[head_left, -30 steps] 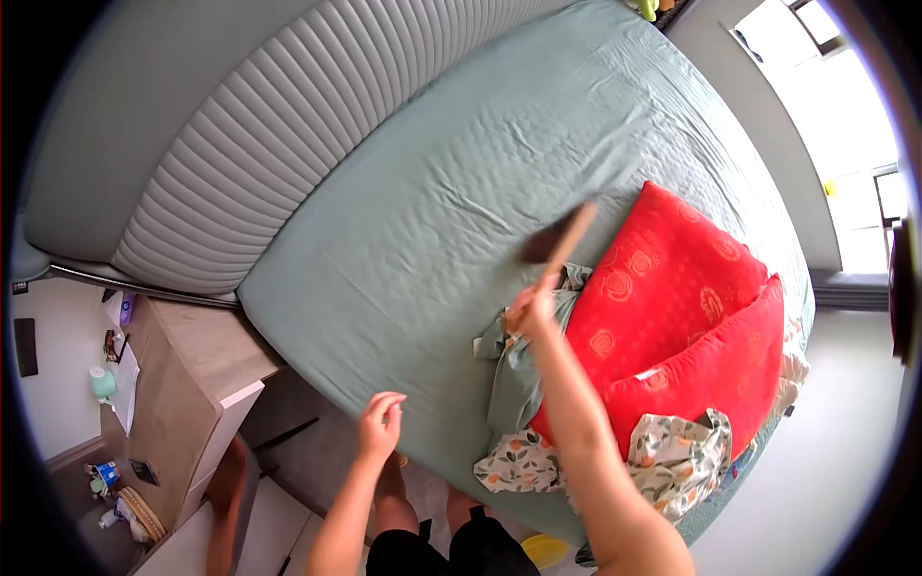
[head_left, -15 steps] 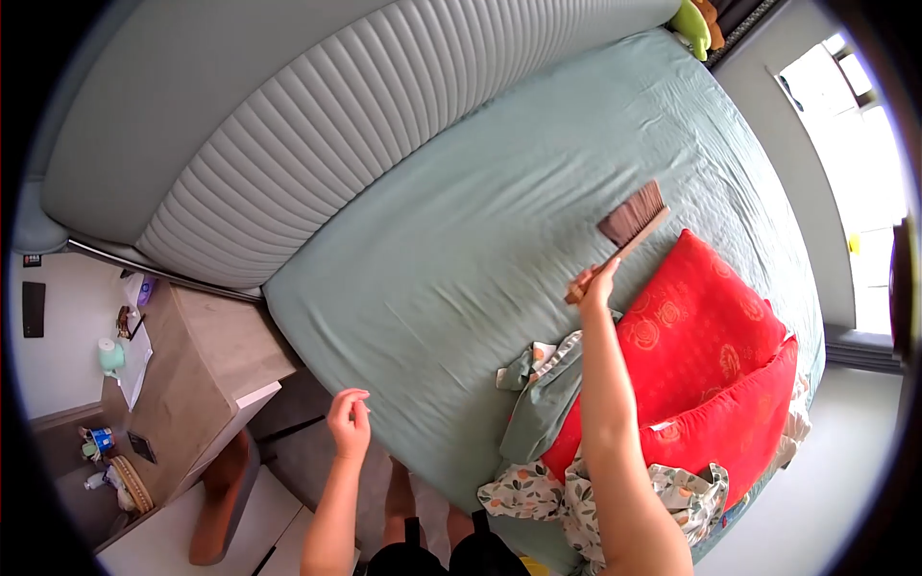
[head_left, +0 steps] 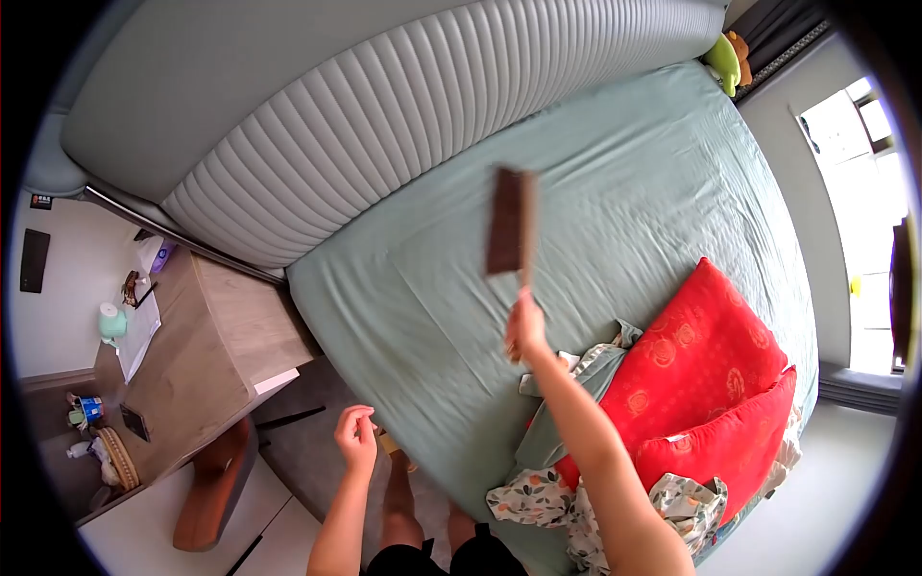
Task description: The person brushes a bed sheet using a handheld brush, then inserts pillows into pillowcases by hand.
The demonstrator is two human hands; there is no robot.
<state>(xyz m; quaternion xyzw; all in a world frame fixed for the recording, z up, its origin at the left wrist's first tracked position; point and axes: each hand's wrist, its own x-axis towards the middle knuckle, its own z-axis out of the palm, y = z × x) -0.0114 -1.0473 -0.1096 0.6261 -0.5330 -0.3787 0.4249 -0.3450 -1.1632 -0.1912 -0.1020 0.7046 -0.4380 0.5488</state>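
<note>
A brown-bristled bed brush with a wooden handle is gripped in my right hand. It is blurred by motion over the blue-green bed sheet, bristles facing left; whether they touch the sheet I cannot tell. My left hand hangs beside the near edge of the bed, loosely curled with nothing in it. To the right of my right forearm lie red pillows with a gold rose pattern. Crumpled leaf-print cloth and a grey-green cloth lie partly under that forearm.
A padded grey headboard runs along the far side of the bed. On the left stands a wooden desk with a brown chair beside it. Plush toys sit at the far corner, near a bright window.
My right hand has swung the brush leftward across the sheet, and the brush now points away from me. The view has shifted slightly. My left hand stays near the bed edge, still empty.
</note>
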